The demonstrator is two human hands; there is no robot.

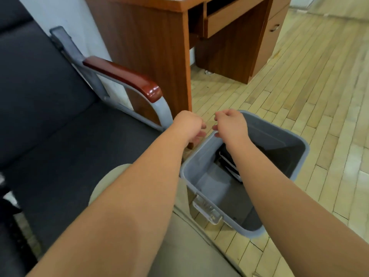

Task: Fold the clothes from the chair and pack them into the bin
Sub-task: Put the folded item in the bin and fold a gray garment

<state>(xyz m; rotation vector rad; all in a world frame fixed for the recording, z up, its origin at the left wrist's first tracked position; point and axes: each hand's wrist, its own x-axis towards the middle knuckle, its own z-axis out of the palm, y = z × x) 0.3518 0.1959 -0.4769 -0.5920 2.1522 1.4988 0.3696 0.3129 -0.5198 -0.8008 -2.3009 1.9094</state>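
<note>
Mid-frame, over bin (201,176) corner: left hand (189,124), right hand (229,124), fingers (200,134) loosely curled, empty. Clothes (231,168) sit inside bin. Likely soft, light; grab by folded edges.

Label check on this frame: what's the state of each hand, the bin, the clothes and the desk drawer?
Bin: upright on the floor, lidless.
Clothes: dark, lying inside the bin.
Left hand: fingers loosely curled, holding nothing.
Right hand: loosely curled above the bin's rim, holding nothing.
Desk drawer: shut.
</note>
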